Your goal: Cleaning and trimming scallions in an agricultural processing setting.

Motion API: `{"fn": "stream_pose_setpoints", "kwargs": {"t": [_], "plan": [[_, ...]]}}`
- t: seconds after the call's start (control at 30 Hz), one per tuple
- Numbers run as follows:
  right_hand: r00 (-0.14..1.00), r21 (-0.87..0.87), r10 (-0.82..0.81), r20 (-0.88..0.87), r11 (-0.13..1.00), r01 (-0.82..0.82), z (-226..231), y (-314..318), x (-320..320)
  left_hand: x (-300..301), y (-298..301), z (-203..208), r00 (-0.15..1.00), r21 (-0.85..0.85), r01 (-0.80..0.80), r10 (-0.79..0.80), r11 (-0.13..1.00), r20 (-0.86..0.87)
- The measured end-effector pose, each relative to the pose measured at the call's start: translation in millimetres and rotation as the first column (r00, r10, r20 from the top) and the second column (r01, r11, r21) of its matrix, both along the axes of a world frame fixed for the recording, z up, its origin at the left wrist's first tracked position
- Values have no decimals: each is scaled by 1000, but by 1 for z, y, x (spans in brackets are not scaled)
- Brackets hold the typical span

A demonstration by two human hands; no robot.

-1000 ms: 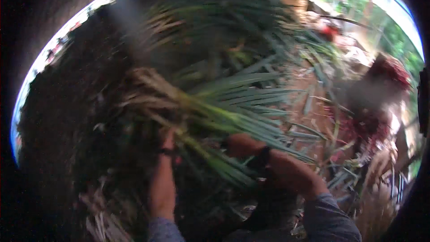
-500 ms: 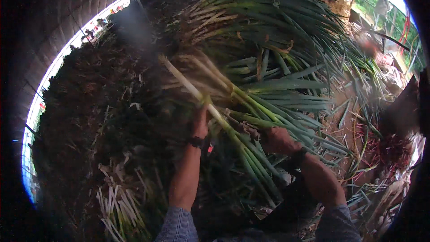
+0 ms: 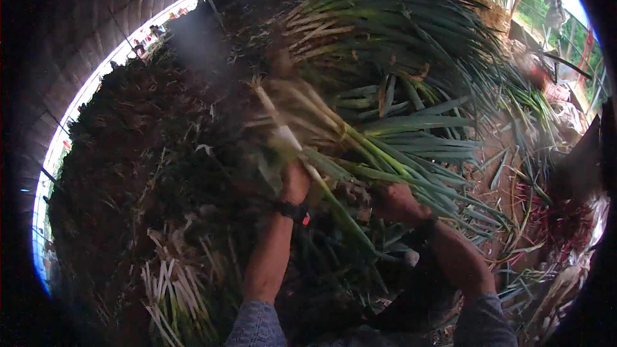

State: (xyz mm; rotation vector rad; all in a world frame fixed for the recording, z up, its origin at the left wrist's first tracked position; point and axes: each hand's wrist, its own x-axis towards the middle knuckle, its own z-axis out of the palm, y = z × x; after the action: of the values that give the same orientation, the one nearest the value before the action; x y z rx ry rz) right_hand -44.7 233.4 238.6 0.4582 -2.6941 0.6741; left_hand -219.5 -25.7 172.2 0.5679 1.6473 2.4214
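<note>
a long scallion is gripped in the left hand, the fingers closed around it; it is held aslant, its root end pointed to the upper left and its green leaves to the lower right. the right hand is held near those leaves, but its fingers are lost in shadow, and whether they are closed on anything cannot be told. at the far right a reddish basket-like container is seen, too small and blurred for its contents to be made out. beyond the hands a pile of scallions is heaped. a broad leaf by the left hand is smeared by blur. the dark plant heap is sunk in shadow, and white-stemmed scallions are cut off by the lower edge.
</note>
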Motion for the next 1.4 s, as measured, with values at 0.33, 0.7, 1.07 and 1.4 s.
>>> {"fn": "stream_pose_setpoints", "kwargs": {"t": [0.33, 0.7, 1.07, 1.4], "plan": [[997, -103, -36, 65, 994, 43, -6, 9, -2, 41, 33, 52, 960, 78, -114, 90, 990, 266], [973, -121, -138, 185, 979, 162, 3, 2, -9, 39, 27, 50, 905, 161, -62, -12, 985, 424], [982, -108, -133, 135, 983, 148, -6, 0, -20, 60, 37, 71, 908, 37, -69, 47, 997, 417], [956, -118, -185, 227, 969, 216, 10, -10, -25, 57, 31, 46, 934, -27, -36, 43, 999, 353]]}}
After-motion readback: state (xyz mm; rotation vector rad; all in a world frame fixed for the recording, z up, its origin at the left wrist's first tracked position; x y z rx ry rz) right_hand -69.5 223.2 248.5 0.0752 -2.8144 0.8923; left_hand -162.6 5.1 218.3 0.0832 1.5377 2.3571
